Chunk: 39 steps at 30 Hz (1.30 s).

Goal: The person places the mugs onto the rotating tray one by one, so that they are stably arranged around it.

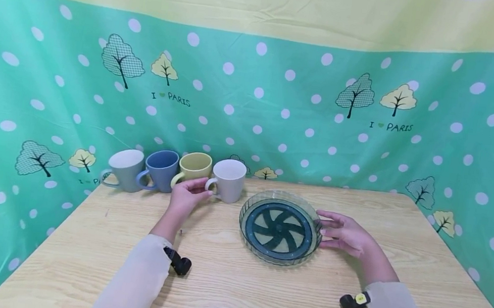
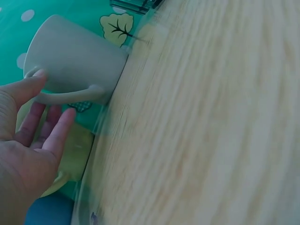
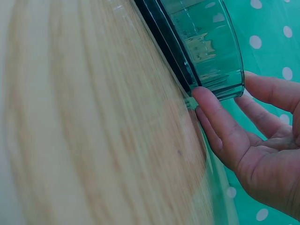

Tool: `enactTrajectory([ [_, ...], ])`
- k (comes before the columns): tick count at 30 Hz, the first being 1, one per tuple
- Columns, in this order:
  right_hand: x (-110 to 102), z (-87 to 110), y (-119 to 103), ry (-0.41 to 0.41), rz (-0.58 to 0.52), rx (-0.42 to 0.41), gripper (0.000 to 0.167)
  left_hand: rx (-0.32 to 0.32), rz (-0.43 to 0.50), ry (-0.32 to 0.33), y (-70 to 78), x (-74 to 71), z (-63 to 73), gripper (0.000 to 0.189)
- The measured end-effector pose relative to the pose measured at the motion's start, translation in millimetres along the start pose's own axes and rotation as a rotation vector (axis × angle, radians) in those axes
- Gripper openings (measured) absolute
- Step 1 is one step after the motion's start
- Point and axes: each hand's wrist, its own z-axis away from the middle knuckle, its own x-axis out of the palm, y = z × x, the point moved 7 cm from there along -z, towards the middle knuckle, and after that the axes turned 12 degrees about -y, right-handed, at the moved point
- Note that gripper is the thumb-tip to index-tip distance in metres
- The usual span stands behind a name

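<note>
A white mug (image 1: 230,182) stands upright at the end of a row of mugs, its handle toward my left hand (image 1: 188,195). Thumb and fingers of that hand lie on either side of the handle (image 2: 70,96), pinching it near its upper end. My right hand (image 1: 344,234) is at the right side of a round, clear tray (image 1: 249,243) with a ribbed wall and a dark pinwheel-patterned base. Its fairly straight fingertips (image 3: 202,93) touch the outside of the wall and the lower edge, without wrapping around it.
Left of the white mug stand a yellow mug (image 1: 195,163), a blue mug (image 1: 162,167) and a grey mug (image 1: 127,171), handles pointing left. All rest on a wooden table (image 1: 231,289). A green dotted curtain (image 1: 252,109) hangs behind and along both sides.
</note>
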Motion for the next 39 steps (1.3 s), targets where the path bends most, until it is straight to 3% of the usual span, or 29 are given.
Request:
enactTrajectory([
  [14, -2, -0.1, -1, -0.002, 0.014, -0.007, 0.070, 0.001, -0.095, 0.034, 9.0, 2.5, -9.7, 0.037],
  [23, 1, -0.4, -2, 0.002, 0.009, -0.005, 0.071, 0.004, -0.078, 0.047, 9.7, 2.2, -8.5, 0.035],
  [39, -1, 0.4, 1, 0.027, 0.005, 0.012, 0.070, -0.059, 0.059, 0.040, 5.1, 6.0, 7.1, 0.038],
])
